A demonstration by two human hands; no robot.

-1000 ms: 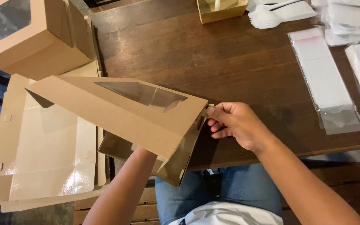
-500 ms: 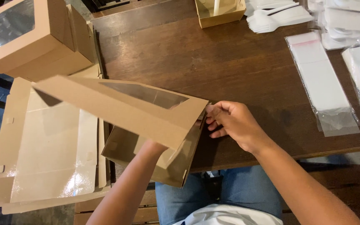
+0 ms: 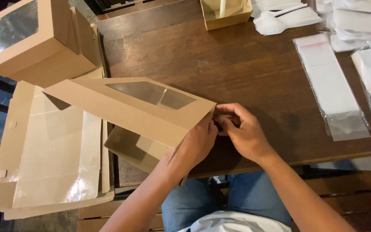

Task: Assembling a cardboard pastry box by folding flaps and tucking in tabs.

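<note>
I've got both hands pinching the box at its right corner, left hand closed on the flap, right hand gripping the same corner.

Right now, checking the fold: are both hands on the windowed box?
Yes, the left hand and right hand both pinch the corner of the windowed box.

both hands pinching windowed kraft box corner, wooden table
</note>
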